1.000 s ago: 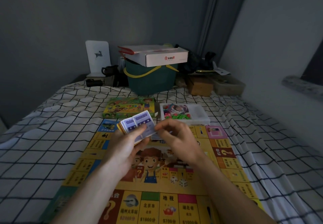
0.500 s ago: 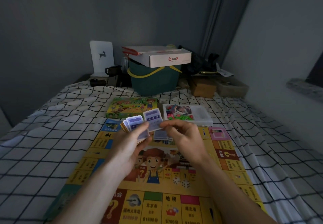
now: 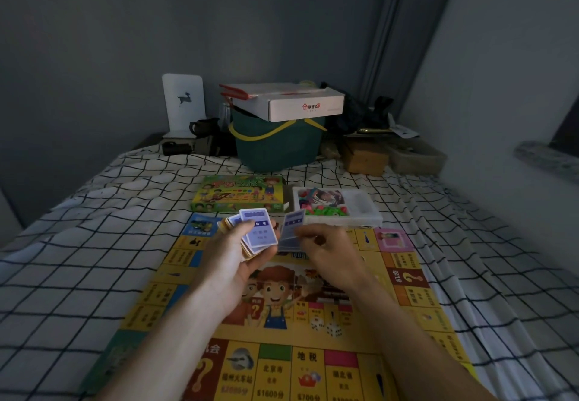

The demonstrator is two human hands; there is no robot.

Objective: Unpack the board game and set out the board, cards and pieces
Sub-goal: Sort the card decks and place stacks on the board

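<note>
The yellow game board [image 3: 407,300] lies unfolded on the checked bed sheet in front of me. My left hand [image 3: 233,262] grips a fanned stack of blue-backed cards [image 3: 255,233] above the board's far end. My right hand [image 3: 329,252] pinches a few separate blue cards [image 3: 292,228] just right of the stack. Two white dice [image 3: 326,327] rest on the board's middle. The green game box [image 3: 239,194] lies beyond the board. A clear plastic tray [image 3: 360,209] with small coloured pieces stands to its right.
At the head of the bed stand a green basket [image 3: 275,147] with a white carton [image 3: 300,104] on top, a white stand [image 3: 183,103], a dark mug [image 3: 203,126] and brown boxes [image 3: 365,156]. A wall [image 3: 501,118] runs close along the right.
My right hand has drawn cards off the stack and moved them a little to the right, apart from the fan in my left hand. Both hands rose slightly.
</note>
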